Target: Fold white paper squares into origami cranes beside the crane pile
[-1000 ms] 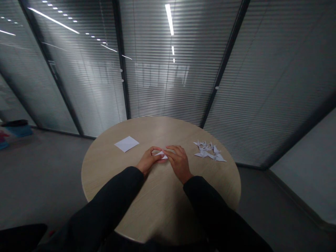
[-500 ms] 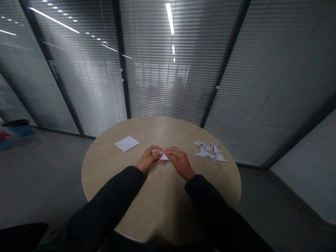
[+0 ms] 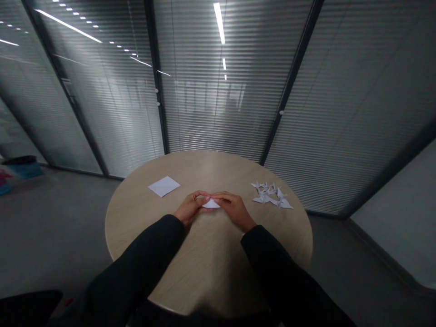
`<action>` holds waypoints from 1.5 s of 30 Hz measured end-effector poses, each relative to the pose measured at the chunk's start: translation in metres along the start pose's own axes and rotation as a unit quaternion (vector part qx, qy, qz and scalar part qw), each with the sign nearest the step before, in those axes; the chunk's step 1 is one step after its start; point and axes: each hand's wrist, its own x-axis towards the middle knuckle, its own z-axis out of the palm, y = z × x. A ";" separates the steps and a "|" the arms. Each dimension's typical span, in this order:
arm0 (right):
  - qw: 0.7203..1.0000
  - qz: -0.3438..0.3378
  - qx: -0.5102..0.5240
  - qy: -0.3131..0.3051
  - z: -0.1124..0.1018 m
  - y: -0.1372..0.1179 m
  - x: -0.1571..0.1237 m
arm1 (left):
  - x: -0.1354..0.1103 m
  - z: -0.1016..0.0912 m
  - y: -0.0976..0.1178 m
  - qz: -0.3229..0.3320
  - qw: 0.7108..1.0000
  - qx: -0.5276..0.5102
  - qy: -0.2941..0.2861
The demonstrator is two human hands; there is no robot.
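Observation:
Between my two hands, a small piece of folded white paper (image 3: 211, 204) shows as a low triangle over the middle of the round table (image 3: 190, 268). My left hand (image 3: 190, 207) pinches its left side, thumb on top and fingers curled behind. On the right side, my right hand (image 3: 235, 210) grips the same paper, its fingers bent over the upper edge. The fingertips of both hands nearly meet there and hide much of the paper's far part.
A flat stack or sheet of white paper (image 3: 164, 186) lies at the table's left. Several folded paper cranes (image 3: 272, 195) are grouped at the right. Glass panels with blinds (image 3: 218, 113) stand behind the table. A blue bin (image 3: 25, 166) is on the floor far left.
My hands have drawn slightly closer together over the paper. The left fingers have lowered and flattened against it, and the paper's near face now shows as a fuller triangle.

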 end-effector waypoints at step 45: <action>0.992 0.027 -0.123 0.013 0.000 0.004 -0.002 | 0.006 -0.007 0.003 0.103 0.977 0.189 -0.006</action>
